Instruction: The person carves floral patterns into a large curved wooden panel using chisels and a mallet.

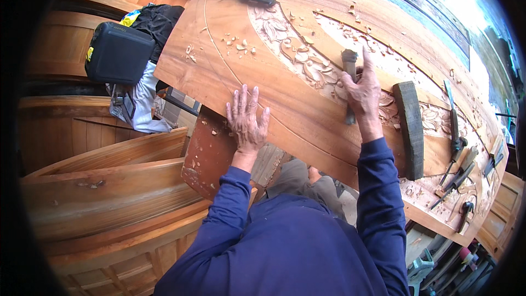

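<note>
My left hand lies flat, fingers spread, at the near edge of a large wooden panel. My right hand is closed round a short wooden-handled tool with a dark, ragged end, like a worn brush. Its index finger points away over the carved part of the panel. Leaf and scroll relief runs in a curved band under and beyond this hand. Just right of the hand, a dark, worn wooden block lies across the carving.
Curled shavings dot the panel. A dark-handled chisel lies at its far left, and several more chisels lie at the right. A black case stands at the left, above stacked wooden panels. A reddish-brown board is below my left hand.
</note>
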### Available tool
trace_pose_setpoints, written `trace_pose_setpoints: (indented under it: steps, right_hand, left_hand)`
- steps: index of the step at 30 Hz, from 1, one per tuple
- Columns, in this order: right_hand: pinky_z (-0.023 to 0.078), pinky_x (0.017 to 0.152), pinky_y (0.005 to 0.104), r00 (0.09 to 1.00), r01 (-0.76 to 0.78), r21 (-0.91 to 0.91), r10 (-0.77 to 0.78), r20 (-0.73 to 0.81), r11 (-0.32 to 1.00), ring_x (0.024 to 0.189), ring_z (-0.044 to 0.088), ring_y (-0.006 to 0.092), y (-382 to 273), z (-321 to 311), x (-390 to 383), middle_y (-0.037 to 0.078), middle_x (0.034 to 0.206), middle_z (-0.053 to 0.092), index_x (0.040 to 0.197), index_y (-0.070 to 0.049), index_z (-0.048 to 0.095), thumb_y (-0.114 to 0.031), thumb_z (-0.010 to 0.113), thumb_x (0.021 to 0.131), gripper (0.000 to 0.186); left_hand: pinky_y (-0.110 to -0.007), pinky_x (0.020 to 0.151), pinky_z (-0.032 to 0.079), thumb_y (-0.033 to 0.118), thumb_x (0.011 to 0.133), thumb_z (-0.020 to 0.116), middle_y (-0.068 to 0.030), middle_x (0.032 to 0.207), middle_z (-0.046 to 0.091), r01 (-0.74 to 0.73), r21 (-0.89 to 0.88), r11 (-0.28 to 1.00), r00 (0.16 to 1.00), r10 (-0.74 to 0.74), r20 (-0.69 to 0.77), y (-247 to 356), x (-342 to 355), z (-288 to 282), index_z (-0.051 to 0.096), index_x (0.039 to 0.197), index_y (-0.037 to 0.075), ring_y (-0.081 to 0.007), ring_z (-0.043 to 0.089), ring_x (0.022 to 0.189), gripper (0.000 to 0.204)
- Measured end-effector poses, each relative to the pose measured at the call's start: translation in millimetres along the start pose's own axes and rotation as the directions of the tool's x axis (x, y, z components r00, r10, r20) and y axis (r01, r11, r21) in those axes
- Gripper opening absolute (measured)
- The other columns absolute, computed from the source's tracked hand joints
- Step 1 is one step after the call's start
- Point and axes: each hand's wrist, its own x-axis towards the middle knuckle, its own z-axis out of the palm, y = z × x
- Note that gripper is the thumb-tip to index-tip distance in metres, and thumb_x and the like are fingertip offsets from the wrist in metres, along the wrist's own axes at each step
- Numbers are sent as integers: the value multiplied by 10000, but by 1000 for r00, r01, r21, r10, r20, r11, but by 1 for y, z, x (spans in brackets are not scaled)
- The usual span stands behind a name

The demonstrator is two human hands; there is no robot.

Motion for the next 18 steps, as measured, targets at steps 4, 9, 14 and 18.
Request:
trace_pose_setpoints:
  steps: [4, 9, 14, 18]
  right_hand:
    - [577, 812, 352, 993, -103, 324, 116, -22, 940, 904, 669, 179, -6, -44, -17, 113, 1082, 671, 1667, -131, 320, -157, 778, 894, 899]
    - [537, 953, 338, 986, -79, 515, 145, -88, 853, 1075, 613, 177, -18, -105, -71, 98, 1258, 603, 1609, -77, 384, -17, 845, 846, 894]
    - [459, 1038, 321, 986, -107, 303, 140, -89, 947, 1120, 581, 181, -14, -146, -147, 81, 1239, 585, 1430, -73, 506, -19, 871, 840, 695]
    - [452, 1057, 346, 959, -181, 417, 254, -125, 890, 1137, 582, 205, -18, -142, -170, 89, 1223, 601, 1392, -73, 523, -91, 887, 861, 644]
  left_hand:
    - [-582, 1279, 133, 490, 1053, 477, -134, 1715, 342, 13, -50, 999, 1000, -12, 7, 5, -1, 2, 408, 1649, 196, -374, 284, 1584, 668]
    - [-582, 1281, 126, 470, 1048, 480, -142, 1718, 333, 29, -52, 998, 999, -27, 26, 7, 4, -6, 414, 1645, 183, -376, 275, 1587, 665]
    - [-597, 1279, 117, 449, 1047, 488, -155, 1723, 317, 32, -36, 999, 997, -29, 74, 3, 3, -10, 389, 1653, 170, -392, 258, 1591, 674]
    - [-617, 1279, 87, 430, 1072, 468, -180, 1735, 272, 24, -4, 1000, 988, -23, 154, 7, 8, -11, 334, 1672, 141, -414, 212, 1604, 679]
